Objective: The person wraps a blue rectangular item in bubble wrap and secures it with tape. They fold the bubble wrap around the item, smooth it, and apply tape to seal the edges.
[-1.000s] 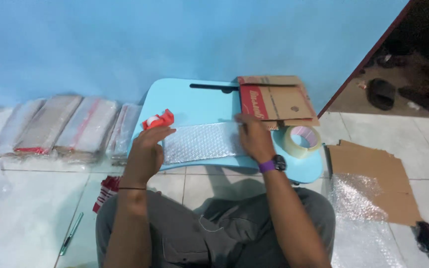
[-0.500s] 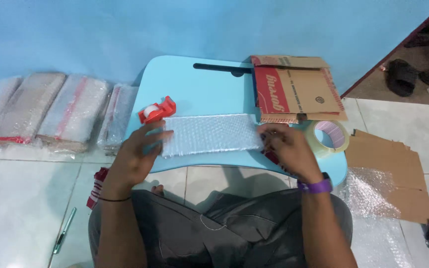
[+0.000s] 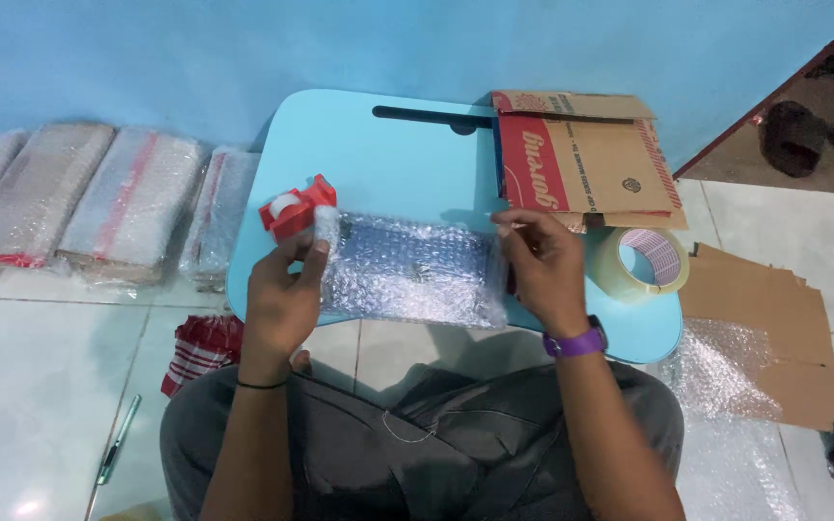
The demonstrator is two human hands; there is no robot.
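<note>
While both hands (image 3: 282,294) (image 3: 542,265) grip the bubble-wrapped parcel (image 3: 407,270), tape roll (image 3: 641,262) and cardboard box (image 3: 581,159) crowd its right.

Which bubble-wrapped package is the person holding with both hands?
The one on the light blue lap table, between the left hand and right hand: the clear bubble-wrapped package. The other wrapped packages lie untouched on the floor by the wall.

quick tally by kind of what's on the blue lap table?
Bubble-wrapped parcel, held at its ends by left hand and right hand: 1
Red tape dispenser: 1
Clear tape roll: 1
Flattened cardboard box: 1
Total: 4, all on the lap table
</note>
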